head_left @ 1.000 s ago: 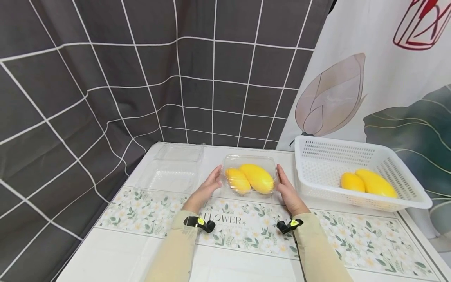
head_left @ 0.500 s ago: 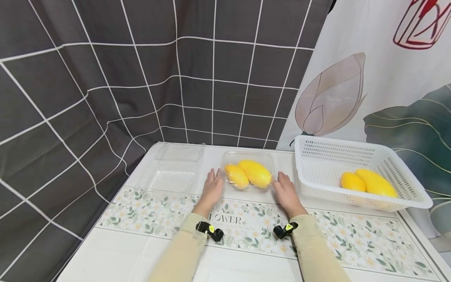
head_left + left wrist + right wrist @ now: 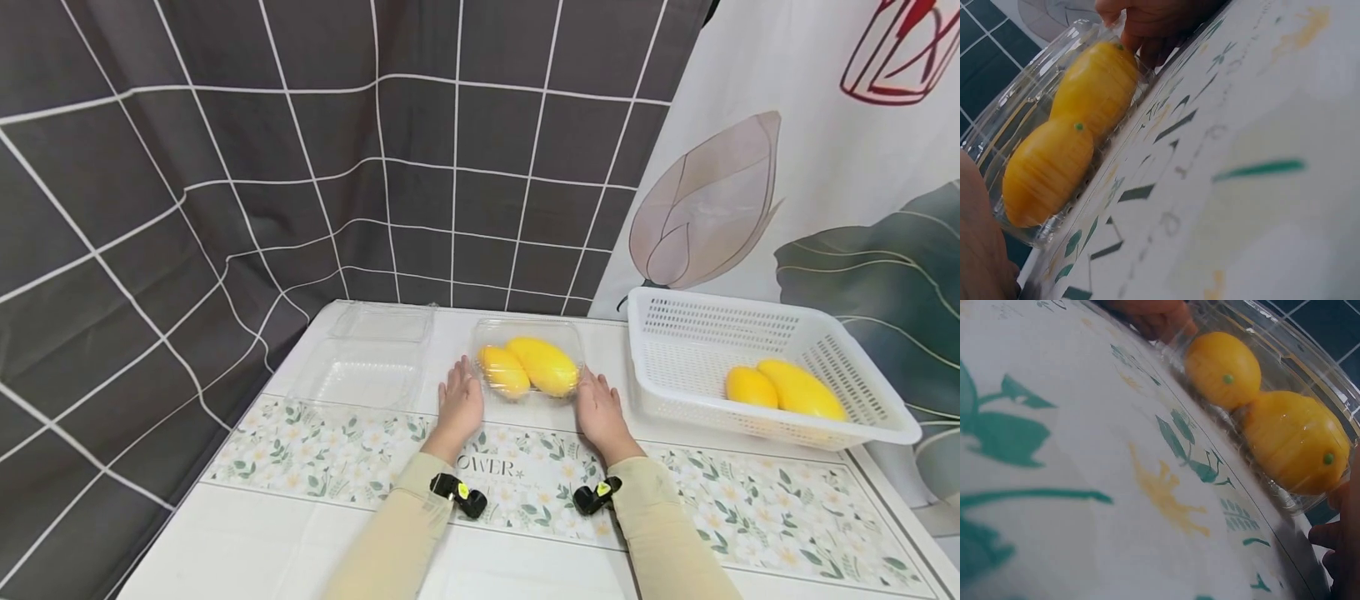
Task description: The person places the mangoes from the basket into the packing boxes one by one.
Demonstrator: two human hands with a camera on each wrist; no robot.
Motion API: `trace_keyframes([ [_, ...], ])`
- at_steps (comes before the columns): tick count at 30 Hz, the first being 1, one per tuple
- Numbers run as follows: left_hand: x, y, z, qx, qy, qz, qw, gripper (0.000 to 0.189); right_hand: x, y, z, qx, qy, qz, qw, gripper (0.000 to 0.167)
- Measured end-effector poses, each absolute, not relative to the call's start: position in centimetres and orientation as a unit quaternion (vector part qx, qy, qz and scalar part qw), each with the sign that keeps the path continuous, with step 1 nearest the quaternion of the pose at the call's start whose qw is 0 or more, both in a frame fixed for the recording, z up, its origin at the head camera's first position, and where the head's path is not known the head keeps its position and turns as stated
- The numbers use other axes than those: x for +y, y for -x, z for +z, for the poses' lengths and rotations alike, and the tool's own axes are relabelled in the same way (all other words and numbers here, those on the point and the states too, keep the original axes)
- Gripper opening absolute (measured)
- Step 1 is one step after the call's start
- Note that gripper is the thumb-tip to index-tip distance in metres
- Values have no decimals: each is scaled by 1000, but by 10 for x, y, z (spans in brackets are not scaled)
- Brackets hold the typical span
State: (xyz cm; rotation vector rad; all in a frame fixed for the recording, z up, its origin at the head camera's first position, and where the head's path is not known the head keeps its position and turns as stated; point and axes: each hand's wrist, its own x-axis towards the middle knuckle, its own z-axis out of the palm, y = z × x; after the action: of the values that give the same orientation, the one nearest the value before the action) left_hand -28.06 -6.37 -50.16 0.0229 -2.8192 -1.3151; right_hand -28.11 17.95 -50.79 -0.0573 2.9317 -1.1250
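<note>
A clear plastic clamshell box (image 3: pixel 489 330) stands in the middle of the table, holding two yellow mangoes, a smaller mango (image 3: pixel 503 372) on the left and a larger mango (image 3: pixel 546 365) on the right. At its left front corner is my left hand (image 3: pixel 461 408), fingers extended forward. My right hand (image 3: pixel 602 414) lies along the right front corner, its fingers likewise extended. Both wrist views show the box (image 3: pixel 997 112) between the two hands, with fingers (image 3: pixel 1329 534) against or very near its ends; exact contact is hard to tell. The mangoes (image 3: pixel 1222 369) show through the plastic.
An opened clear clamshell box (image 3: pixel 367 375) lies on the left of the table. To the right sits a white perforated basket (image 3: pixel 675 400) with two more yellow mangoes (image 3: pixel 798 390). Behind the table hangs a dark grid-patterned curtain (image 3: pixel 487 200).
The box with mangoes has slid a little away from me. My hands have shifted from its sides to its front corners, turning inward.
</note>
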Motion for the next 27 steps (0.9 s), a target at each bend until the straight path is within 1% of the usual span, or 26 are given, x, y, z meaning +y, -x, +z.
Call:
trace_keyframes([
  [15, -62, 285, -505, -898, -9, -438, 28, 62, 179, 283, -505, 929, 8, -371, 9, 65],
  [18, -63, 286, -506, -883, -24, -467, 33, 62, 182, 284, -506, 905, -20, -426, 13, 65],
  [21, -64, 287, -506, -835, -45, -547, 36, 63, 185, 285, -508, 856, -32, -516, -5, 63],
  [24, -65, 289, -508, -766, -37, -641, 39, 64, 188, 285, -509, 788, 2, -616, -25, 63],
  [27, -67, 291, -509, -719, 11, -694, 34, 61, 187, 284, -509, 707, 52, -705, -18, 63],
])
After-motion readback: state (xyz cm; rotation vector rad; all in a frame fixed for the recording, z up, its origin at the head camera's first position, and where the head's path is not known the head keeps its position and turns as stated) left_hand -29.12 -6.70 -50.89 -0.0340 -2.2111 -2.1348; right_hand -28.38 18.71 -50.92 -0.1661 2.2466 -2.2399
